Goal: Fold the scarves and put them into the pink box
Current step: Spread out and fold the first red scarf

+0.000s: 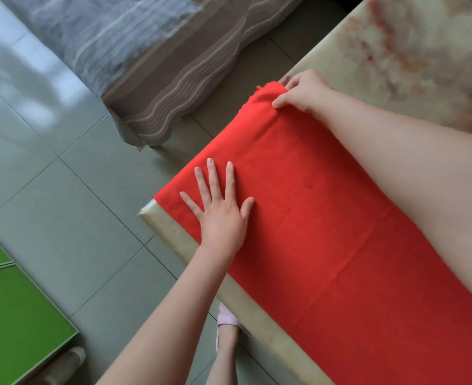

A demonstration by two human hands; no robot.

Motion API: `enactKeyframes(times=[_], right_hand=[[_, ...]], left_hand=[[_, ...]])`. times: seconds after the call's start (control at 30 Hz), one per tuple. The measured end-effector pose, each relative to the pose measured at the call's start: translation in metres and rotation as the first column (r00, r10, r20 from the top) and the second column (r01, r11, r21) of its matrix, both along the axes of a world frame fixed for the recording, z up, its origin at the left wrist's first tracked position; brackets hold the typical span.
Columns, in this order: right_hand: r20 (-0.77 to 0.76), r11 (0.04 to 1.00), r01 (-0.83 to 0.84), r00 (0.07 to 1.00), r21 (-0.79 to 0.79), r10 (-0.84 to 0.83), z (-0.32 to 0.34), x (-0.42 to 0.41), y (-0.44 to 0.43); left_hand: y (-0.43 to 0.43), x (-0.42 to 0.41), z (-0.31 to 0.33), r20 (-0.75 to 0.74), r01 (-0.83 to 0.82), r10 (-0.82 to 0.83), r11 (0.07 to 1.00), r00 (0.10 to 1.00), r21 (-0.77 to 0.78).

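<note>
Grey tiled floor [62,190] fills the left side, with a cloth-draped bed [118,37] at the far end and a green board [12,315] at the near left. On the right, a pale marbled counter [396,51] carries the red scarf [326,232], which lies flat along its left edge. The left hand [221,212] presses on the scarf's left part, fingers spread straight. The right hand [304,91] pinches the scarf's far end with curled fingers. A foot in a pink slipper [227,318] stands on the floor beside the counter.
</note>
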State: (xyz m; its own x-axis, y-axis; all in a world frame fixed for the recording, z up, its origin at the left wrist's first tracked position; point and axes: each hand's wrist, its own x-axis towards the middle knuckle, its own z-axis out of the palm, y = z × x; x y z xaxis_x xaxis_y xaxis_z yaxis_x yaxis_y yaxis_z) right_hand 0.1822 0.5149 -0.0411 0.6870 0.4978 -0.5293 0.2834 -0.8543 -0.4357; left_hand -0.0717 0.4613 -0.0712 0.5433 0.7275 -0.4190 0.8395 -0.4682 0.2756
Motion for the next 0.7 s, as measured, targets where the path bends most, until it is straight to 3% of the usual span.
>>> enactKeyframes(times=[0.17,0.3,0.4,0.5,0.6,0.7], right_hand=[[-0.284,0.977,0.093,0.958,0.193,-0.035,0.008,0.007,0.007],[-0.275,0.968,0.104,0.961,0.227,-0.039,0.007,0.005,0.02],[-0.32,0.93,0.233,0.938,0.284,-0.137,0.003,0.007,0.027],[-0.425,0.828,0.414,0.872,0.378,-0.243,0.0,0.014,0.03],[-0.351,0.763,0.43,0.893,0.483,-0.282,0.001,0.02,0.032],[-0.159,0.821,0.305,0.952,0.483,-0.26,-0.005,0.021,0.023]], left_hand=[[-0.001,0.005,0.0,0.018,-0.036,0.037,0.999,0.999,-0.016],[-0.001,0.001,0.0,0.044,-0.03,0.03,1.0,0.999,-0.008],[-0.001,0.001,0.0,0.052,-0.035,0.036,0.999,0.998,-0.015],[-0.001,0.0,0.0,0.07,-0.039,0.04,0.999,0.997,-0.009],[-0.001,0.001,-0.001,0.068,-0.04,0.041,0.999,0.997,-0.009],[-0.002,0.002,-0.001,0.058,-0.04,0.04,0.999,0.997,-0.008]])
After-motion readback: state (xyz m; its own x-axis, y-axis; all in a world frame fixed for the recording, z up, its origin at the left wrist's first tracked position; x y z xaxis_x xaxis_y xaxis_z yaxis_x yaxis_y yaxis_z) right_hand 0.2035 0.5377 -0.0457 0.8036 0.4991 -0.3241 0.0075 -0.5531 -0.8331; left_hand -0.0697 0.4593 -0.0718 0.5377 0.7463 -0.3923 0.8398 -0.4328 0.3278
